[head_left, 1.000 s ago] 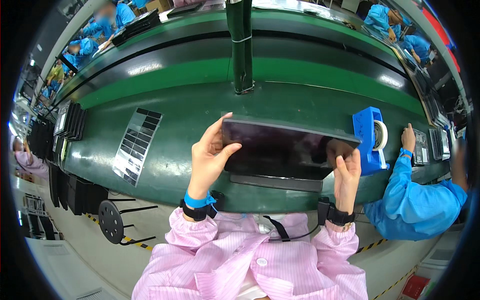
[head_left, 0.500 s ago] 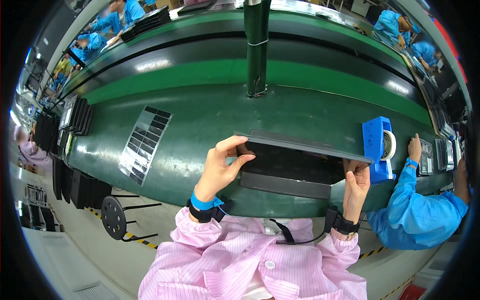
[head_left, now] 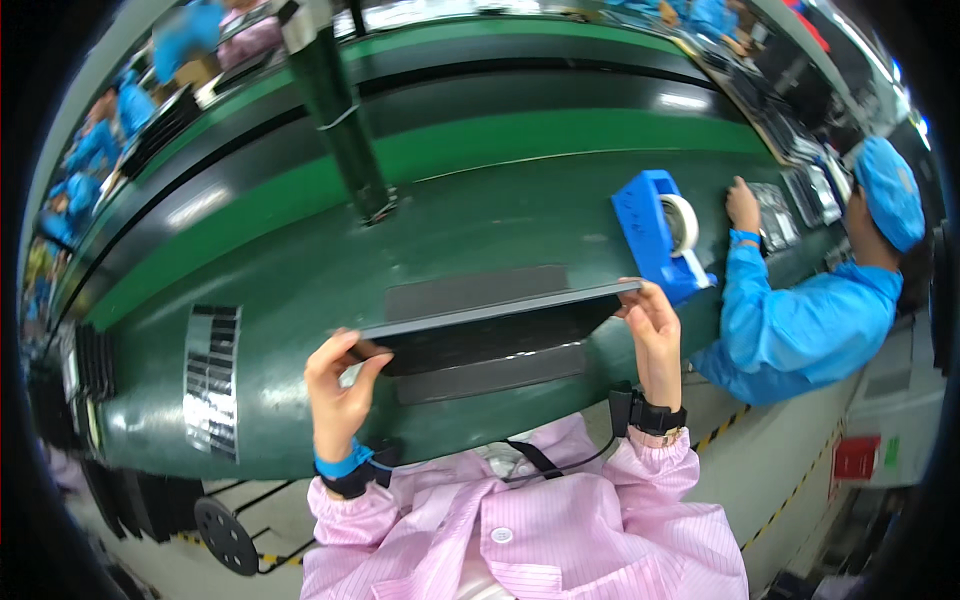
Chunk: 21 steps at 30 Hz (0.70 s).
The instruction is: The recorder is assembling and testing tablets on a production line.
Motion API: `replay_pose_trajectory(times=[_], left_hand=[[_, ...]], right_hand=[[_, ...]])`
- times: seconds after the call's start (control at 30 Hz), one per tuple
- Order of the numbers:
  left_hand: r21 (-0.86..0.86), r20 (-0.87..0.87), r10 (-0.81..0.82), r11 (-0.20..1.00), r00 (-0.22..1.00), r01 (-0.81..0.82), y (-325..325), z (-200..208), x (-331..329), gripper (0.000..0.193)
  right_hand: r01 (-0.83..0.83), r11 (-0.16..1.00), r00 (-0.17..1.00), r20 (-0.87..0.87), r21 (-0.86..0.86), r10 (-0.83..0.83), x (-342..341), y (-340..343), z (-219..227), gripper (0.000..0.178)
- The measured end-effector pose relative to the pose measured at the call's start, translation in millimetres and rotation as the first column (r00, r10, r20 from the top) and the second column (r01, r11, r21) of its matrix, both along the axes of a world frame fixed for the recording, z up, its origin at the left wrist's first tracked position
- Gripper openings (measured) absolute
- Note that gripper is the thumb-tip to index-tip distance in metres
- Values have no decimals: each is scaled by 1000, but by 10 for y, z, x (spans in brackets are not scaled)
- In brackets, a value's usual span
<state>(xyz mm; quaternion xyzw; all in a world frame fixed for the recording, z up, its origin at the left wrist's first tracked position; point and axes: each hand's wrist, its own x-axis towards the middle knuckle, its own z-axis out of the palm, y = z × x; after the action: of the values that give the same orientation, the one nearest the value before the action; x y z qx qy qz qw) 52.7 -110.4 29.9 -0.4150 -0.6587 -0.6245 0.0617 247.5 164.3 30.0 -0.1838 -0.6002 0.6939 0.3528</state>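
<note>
My left hand (head_left: 335,390) grips the left end of a thin black flat panel (head_left: 490,335), thumb and fingers pinching its edge. At the opposite end my right hand (head_left: 655,335) is closed on it too, its thumb on the near side. The panel, which looks like a laptop screen, is tilted, with a glossy dark face and a grey upper edge. Two dark grey strip pads lie on the green table (head_left: 300,300): the far pad (head_left: 475,288) shows beyond the panel and the near pad (head_left: 490,374) in front of it. Whether the panel's lower edge touches the table I cannot tell.
A blue tape dispenser (head_left: 640,225) with a white roll stands beyond my right hand. At the left lies a sheet of black rectangles (head_left: 212,380). A green post (head_left: 340,120) rises from the table. A co-worker in blue (head_left: 800,310) works close on the right.
My view has turned to the right, so the table appears shifted left and rotated. Both hands still hold the panel; its upper edge now slopes upward to the right in the picture.
</note>
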Motion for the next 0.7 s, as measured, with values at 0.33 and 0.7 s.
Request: replay_pose_trajectory(times=[0.33, 0.7], left_hand=[[8, -21, -57, 998, 998, 57, -22, -80, -37, 54], [-50, -9, -61, 997, 998, 60, -22, -47, -78, 59]], right_hand=[[285, 533, 576, 302, 797, -759, 671, 1065, 99, 20], [213, 607, 452, 474, 766, -756, 430, 1481, 14, 24]])
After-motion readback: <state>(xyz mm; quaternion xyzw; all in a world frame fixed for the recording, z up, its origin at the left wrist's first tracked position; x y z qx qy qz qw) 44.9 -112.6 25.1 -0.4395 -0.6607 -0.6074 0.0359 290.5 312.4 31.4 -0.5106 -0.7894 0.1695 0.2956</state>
